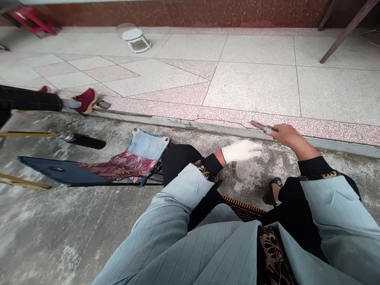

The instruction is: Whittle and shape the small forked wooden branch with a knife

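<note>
My right hand, bare, is closed around a brown stick-like tool with silvery metal rings wound around it near my fingers. The tool points left over the step's edge. To its lower left is my left hand in a white knitted glove, fingers pressed together and partly curled; what lies inside them is hidden. Directly below the glove shows a brown, curved, hook-like blade. Whether the glove grips it or it rests on the ground, I cannot tell.
A raised tiled step runs across the front. A folding cloth chair stands on the concrete at left. Beyond it are a person's leg and red shoe. A white stool, a red stool and a wooden leg stand farther back.
</note>
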`<state>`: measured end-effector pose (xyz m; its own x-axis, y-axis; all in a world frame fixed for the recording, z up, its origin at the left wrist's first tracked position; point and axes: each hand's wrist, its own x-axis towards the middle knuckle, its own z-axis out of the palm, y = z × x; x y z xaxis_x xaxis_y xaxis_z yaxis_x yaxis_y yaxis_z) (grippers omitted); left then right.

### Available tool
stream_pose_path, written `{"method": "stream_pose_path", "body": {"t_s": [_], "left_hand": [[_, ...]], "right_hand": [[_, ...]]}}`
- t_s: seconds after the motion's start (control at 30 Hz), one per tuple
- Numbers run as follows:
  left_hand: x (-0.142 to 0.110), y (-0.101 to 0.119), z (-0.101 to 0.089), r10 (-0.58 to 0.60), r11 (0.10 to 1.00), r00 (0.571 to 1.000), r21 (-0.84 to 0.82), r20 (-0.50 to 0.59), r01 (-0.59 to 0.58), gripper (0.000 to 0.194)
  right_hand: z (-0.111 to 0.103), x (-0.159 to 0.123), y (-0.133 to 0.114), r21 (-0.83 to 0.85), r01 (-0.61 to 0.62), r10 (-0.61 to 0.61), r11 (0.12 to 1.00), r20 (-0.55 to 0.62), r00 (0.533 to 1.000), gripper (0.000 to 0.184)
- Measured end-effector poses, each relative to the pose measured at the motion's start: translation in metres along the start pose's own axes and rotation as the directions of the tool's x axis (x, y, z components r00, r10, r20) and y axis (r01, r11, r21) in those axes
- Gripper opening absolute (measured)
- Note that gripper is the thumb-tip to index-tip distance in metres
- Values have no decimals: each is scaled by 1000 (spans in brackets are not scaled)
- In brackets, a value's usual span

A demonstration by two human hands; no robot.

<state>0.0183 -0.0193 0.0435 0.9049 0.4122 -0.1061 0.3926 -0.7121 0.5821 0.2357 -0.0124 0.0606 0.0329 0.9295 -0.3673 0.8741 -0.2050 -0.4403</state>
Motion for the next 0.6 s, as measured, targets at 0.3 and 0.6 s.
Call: {"method": "stream_pose_path", "body": {"t_s": [0.3,0.6], "left_hand": [[-8,-15,-19,-183,979,954,-132,-236,155,27],[1,-7,15,-114,986,990,-134,-88,102,34]], "right_hand": [[-11,-27,-5,334,246,-414,910,712,567,39],[-4,-18,-1,536,106,-137,837,19,990,53]]}}
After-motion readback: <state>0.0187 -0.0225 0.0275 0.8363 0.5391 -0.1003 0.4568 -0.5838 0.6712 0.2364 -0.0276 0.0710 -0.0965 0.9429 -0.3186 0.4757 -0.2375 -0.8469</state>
